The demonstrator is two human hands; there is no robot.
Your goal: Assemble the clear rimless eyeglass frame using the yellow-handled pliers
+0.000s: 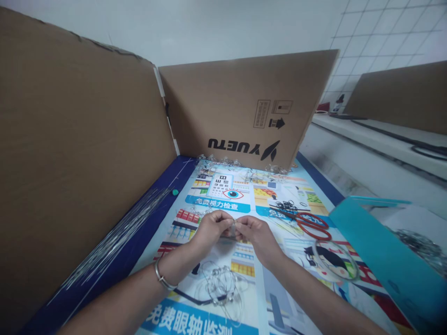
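The left hand (210,231) and right hand (259,234) pinch a small blurred piece (234,227) between their fingertips over the tabletop's (260,298) middle, apparently steadying it from both sides, with wire loops (221,284) toward the near edge

One left hand (211,231) and one right hand (257,235) – two in all – with at least one small piece (233,228) between them (too blurred to count finely). One metal bangle (160,278), one pair of scissors (299,217), one clear ring (319,266), one green lump (175,192), one teal box (387,265), one bottle (338,105). Three cardboard panels (237,102). Straight wires (115,242) number many – the overlap hides an exact count.
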